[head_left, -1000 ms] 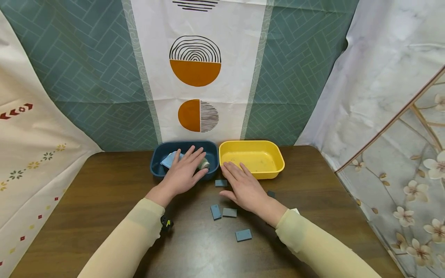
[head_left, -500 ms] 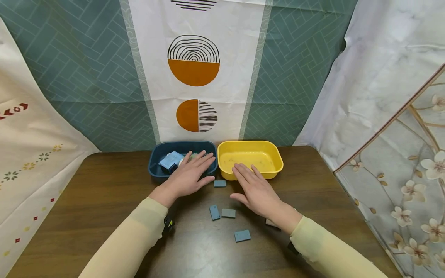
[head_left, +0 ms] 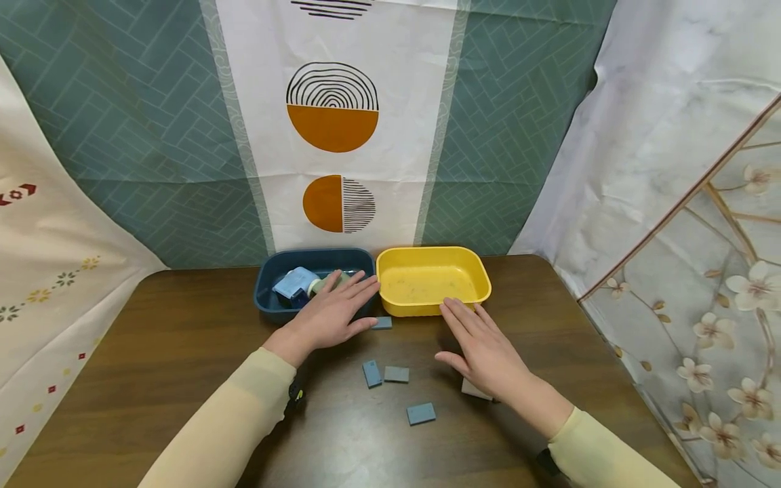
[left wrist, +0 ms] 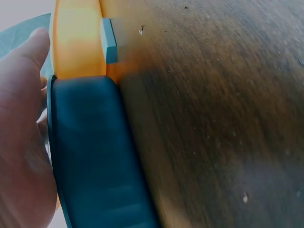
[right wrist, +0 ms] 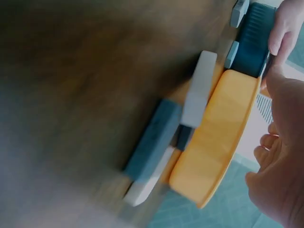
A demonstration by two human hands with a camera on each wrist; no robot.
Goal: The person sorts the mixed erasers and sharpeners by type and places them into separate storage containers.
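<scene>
My left hand [head_left: 329,313], palm down with fingers straight, hovers over the front right part of a dark blue bin [head_left: 314,253] and holds nothing. Inside the bin are a light blue box-like item [head_left: 296,280] and a pale greenish item, partly hidden by the fingers. My right hand [head_left: 485,349] is also outstretched, its fingertips near the front rim of a yellow bin [head_left: 485,288]. Flat blocks lie on the table: blue-grey ones [head_left: 371,373] [head_left: 421,413], a grey one [head_left: 396,374], and a whitish one [head_left: 474,389] partly covered by the right hand.
Another blue-grey block [head_left: 382,323] lies in front of where the bins meet. The bins stand side by side at the back edge of the brown table [head_left: 201,339]. A patterned cloth [head_left: 329,156] hangs behind them, with more cloth at both sides.
My right hand has moved right and back towards me, uncovering part of the whitish block. My left hand has shifted right and slightly back, showing more of the dark blue bin's contents.
</scene>
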